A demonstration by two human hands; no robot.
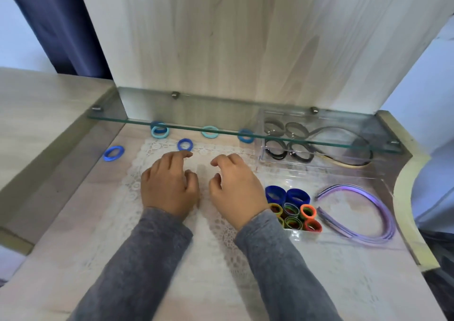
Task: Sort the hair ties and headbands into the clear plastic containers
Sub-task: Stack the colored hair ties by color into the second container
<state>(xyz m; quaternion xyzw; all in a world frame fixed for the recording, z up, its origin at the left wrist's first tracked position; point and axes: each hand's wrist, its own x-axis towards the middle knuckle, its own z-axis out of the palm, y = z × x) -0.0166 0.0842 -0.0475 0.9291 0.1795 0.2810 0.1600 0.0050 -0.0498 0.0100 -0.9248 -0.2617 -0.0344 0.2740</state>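
**Hair ties loose under the shelf, both hands empty**

Five blue and teal fabric hair ties (184,144) lay strung along the back of the pale wooden bench (73,222), well left of the containers. The left hand (169,188) and right hand (235,190) sat side by side over the white lace mat (172,247), fingers loosely curled and holding nothing.

The far clear plastic container (264,157) held black ties and a black headband. The near clear plastic container (368,244) held coloured ties and purple headbands.

My main worry was the thin glass shelf (186,126). Three ties sat right beneath its front edge, and I judged that a quick reach could knock knuckles on glass that was hard to see. The lace could also snag a fingertip, or bunch up and drag the dark blue tie on its far border. The container walls were just as hard to read, so a tie released short might land on the bench beside them.

For room, I saw open surface on the mat and on the bench to its left, up to the raised wooden ledge (36,124). The right side was crowded by the containers, and headroom at the back was capped by the shelf.
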